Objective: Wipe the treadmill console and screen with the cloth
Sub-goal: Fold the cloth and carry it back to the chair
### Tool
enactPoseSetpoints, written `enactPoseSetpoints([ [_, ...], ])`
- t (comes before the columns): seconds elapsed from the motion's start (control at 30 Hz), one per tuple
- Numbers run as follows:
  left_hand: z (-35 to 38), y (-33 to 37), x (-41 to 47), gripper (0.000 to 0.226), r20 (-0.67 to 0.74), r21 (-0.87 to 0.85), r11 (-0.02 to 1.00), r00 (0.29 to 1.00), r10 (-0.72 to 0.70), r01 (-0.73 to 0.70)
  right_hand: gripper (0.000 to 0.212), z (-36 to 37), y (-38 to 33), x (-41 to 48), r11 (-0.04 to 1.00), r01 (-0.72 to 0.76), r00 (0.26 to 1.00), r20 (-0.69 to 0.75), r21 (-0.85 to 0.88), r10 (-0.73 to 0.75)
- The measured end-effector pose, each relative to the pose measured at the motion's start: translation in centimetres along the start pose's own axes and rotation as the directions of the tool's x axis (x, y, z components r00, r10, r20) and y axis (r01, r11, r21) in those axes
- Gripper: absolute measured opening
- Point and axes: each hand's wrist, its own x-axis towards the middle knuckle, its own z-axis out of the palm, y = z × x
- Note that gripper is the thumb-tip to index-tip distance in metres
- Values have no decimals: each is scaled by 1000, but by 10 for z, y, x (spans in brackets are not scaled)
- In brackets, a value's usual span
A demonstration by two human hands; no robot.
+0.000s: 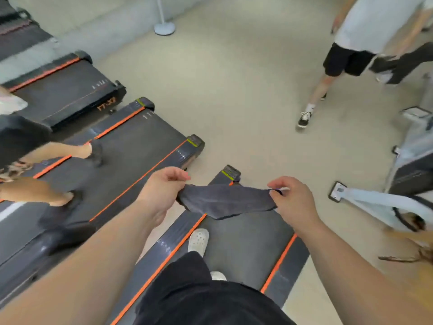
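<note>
Between the two hands, above the far end of the treadmill belt (246,245), the dark grey cloth (225,200) hangs stretched out. Its long axis runs left to right across the person's body, and it sags a little in the middle. The left hand (161,193) pinches the cloth's left end with its fingers curled over it. The right hand (295,202) pinches the right end between thumb and bent fingertips. Each hand has one end, so neither is nearer than the other.

Under the cloth the belt shows its orange side stripes, and the person's white shoe (198,240) stands on it. The console and screen are not in view, so which way they lie from the cloth cannot be told. The view looks down toward the belt's end caps, so the person probably has to turn before wiping. The cloth likely wants gathering into one hand first.

To the left runs a neighbouring treadmill (131,156) with someone's legs on it. Another person (351,43) walks on the floor, well apart to the right.
</note>
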Motion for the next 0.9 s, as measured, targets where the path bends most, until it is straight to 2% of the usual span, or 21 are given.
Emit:
enactPoseSetpoints([
  [0.1, 28, 20, 39, 27, 190, 103, 992, 981, 46, -67, 19, -22, 5, 17, 980, -137, 980, -124, 147, 156],
  [0.2, 48, 38, 73, 27, 354, 227, 961, 933, 72, -160, 12, -39, 4, 37, 925, -265, 913, -238, 274, 332],
  [0.27, 61, 53, 93, 33, 462, 322, 912, 883, 83, -254, 15, -46, 10, 51, 871, -422, 864, -178, 250, 470],
  [0.33, 73, 68, 112, 42, 545, 378, 857, 832, 99, -350, 27, -48, 20, 62, 807, -573, 809, -59, 142, 585],
  [0.4, 88, 85, 132, 46, 621, 386, 817, 776, 113, -428, 31, -51, 26, 71, 755, -654, 757, 42, 46, 653],
  [0.47, 105, 99, 150, 46, 671, 397, 773, 731, 123, -494, 26, -56, 28, 77, 717, -697, 715, 100, 13, 692],
  [0.57, 134, 118, 170, 43, 717, 433, 684, 684, 133, -587, 18, -68, 37, 84, 707, -702, 712, 48, 87, 701],
  [0.7, 179, 134, 197, 44, 749, 474, 566, 647, 143, -674, 23, -87, 53, 100, 737, -565, 734, -181, 370, 654],
  [0.8, 216, 141, 218, 44, 749, 516, 507, 651, 124, -691, 31, -102, 64, 116, 781, -450, 737, -315, 433, 599],
  [0.9, 252, 149, 228, 39, 703, 571, 512, 704, 100, -642, 39, -123, 79, 139, 772, -405, 729, -337, 490, 596],
])
